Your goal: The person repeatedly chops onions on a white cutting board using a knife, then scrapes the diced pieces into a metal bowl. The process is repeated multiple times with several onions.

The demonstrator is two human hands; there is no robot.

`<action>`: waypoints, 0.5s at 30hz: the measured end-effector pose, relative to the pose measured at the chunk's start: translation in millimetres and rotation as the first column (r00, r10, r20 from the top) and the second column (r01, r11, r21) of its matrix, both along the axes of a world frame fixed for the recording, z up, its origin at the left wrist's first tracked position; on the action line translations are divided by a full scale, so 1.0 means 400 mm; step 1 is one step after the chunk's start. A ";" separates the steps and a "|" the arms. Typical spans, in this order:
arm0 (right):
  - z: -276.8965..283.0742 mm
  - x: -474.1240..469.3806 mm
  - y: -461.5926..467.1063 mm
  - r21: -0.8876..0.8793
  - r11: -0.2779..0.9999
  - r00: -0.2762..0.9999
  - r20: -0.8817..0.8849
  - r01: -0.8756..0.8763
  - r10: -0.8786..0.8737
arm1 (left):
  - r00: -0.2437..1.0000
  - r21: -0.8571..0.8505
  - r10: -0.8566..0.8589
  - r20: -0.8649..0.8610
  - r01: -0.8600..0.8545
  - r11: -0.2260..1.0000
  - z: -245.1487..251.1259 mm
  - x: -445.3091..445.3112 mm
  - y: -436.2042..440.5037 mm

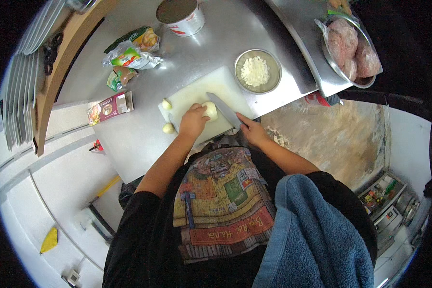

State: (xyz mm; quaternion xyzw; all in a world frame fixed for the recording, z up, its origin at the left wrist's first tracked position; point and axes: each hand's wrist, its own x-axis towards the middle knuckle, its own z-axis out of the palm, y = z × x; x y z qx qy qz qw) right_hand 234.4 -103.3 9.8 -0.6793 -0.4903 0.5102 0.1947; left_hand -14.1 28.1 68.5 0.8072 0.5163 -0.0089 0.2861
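My left hand [194, 120] grips a peeled onion [210, 111] against the white cutting board [201, 90]. In my right hand [252, 130] is the handle of a kitchen knife [224, 109], its broad blade slanting up and left across the board, just right of the onion. Two smaller peeled onion pieces, an upper one [166, 104] and a lower one [168, 128], lie by the board's left end. Beyond the board's upper right corner, a steel bowl [239, 80] holds chopped pale bits [255, 71].
On the steel counter [129, 151] stand a large open can [184, 22], several food packets [132, 55] and a lasagna box [109, 107]. A metal bowl [334, 75] of bagged raw meat [346, 43] sits at upper right. A plate rack's wooden edge [63, 72] borders the left.
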 end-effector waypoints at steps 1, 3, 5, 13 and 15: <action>-0.007 -0.006 -0.008 -0.024 1.000 0.999 0.032 0.005 -0.004 | 1.000 0.014 -0.022 0.004 0.022 1.000 -0.002 -0.001 0.000; -0.019 -0.012 -0.021 -0.021 1.000 0.999 0.047 -0.017 0.018 | 0.998 0.026 -0.056 0.007 0.056 0.998 -0.007 -0.002 0.004; -0.026 -0.022 -0.028 -0.001 0.999 0.999 0.038 -0.035 0.035 | 0.997 0.019 -0.081 0.003 0.081 0.997 -0.010 -0.005 0.006; -0.012 -0.118 -0.028 0.173 0.984 0.998 0.018 0.053 -0.057 | 0.995 0.026 -0.093 0.021 0.092 0.995 -0.018 -0.013 0.012; -0.008 -0.150 -0.012 0.137 0.987 0.996 0.022 0.081 -0.085 | 0.996 0.021 -0.093 0.017 0.093 0.995 -0.020 -0.013 0.014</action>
